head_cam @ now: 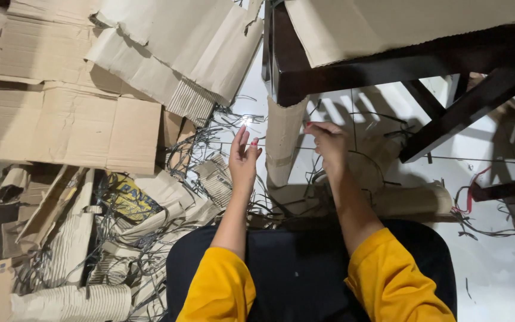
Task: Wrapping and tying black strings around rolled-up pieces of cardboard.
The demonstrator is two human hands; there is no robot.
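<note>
A seated person in yellow sleeves raised both hands at frame centre: the left hand (pixel 244 160) half open, fingers loosely curled, the right hand (pixel 328 143) pinched on what looked like a thin dark strip (pixel 353 156). With tangled strips (pixel 150 250) and cardboard sheets (pixel 73 125) crowding the floor (pixel 496 262), the strip could snag or slip free.

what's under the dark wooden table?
Under the dark wooden table: a rolled cardboard tube leaning by its leg, thin wire strands on white floor. The right hand is raised just in front. Farther back, the tabletop hides the floor.
</note>
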